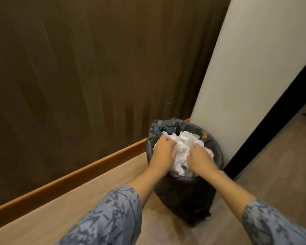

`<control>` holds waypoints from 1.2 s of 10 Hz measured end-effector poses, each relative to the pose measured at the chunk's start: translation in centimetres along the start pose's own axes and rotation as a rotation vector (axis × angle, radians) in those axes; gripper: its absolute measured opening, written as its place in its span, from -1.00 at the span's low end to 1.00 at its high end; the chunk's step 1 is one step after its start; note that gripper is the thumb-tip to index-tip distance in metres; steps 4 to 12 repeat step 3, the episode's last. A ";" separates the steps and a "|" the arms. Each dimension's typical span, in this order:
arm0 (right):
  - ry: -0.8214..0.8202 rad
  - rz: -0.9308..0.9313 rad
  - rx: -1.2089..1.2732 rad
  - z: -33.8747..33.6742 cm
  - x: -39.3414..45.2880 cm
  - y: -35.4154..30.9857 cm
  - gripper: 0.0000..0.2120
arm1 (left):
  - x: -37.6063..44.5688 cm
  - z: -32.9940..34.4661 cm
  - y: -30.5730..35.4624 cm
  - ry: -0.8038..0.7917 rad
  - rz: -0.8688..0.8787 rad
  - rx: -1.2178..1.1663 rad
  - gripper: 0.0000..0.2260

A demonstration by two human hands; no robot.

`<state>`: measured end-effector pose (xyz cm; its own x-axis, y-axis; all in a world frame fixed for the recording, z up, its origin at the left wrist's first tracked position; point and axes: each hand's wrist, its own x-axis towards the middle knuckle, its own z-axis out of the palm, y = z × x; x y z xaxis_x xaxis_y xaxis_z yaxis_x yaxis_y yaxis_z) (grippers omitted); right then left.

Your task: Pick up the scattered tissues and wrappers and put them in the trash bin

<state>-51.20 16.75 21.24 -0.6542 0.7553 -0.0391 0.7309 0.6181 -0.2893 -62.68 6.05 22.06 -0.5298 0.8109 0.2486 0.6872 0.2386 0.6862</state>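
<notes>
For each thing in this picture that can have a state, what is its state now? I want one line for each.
trash bin: upright on the floor, lined with a dark bag, no lid seen.
bag: open at the top, folded over the rim.
tissues: crumpled white heap at the bin's mouth, piled up to the rim.
left hand: closed on the tissues.
right hand: closed on the tissues.

Crumpled paper tissues [184,147], glossy plastic liner [166,124]
</notes>
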 end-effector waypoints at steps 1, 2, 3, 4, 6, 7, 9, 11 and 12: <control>-0.227 0.035 -0.161 0.5 0.7 0.0 -0.63 | 1.8 1.0 -0.8 -0.490 -0.067 0.490 -0.52; -0.313 0.075 -0.094 -1.1 0.3 -1.1 -0.64 | 2.4 -0.6 -0.5 -0.599 -0.059 0.371 -0.42; -0.241 0.197 -0.027 -4.9 -0.8 -3.8 -0.70 | 2.4 -5.3 1.1 -0.536 -0.085 0.136 -0.42; -0.241 0.197 -0.027 -4.9 -0.8 -3.8 -0.70 | 2.4 -5.3 1.1 -0.536 -0.085 0.136 -0.42; -0.241 0.197 -0.027 -4.9 -0.8 -3.8 -0.70 | 2.4 -5.3 1.1 -0.536 -0.085 0.136 -0.42; -0.241 0.197 -0.027 -4.9 -0.8 -3.8 -0.70 | 2.4 -5.3 1.1 -0.536 -0.085 0.136 -0.42; -0.241 0.197 -0.027 -4.9 -0.8 -3.8 -0.70 | 2.4 -5.3 1.1 -0.536 -0.085 0.136 -0.42; -0.241 0.197 -0.027 -4.9 -0.8 -3.8 -0.70 | 2.4 -5.3 1.1 -0.536 -0.085 0.136 -0.42; -0.241 0.197 -0.027 -4.9 -0.8 -3.8 -0.70 | 2.4 -5.3 1.1 -0.536 -0.085 0.136 -0.42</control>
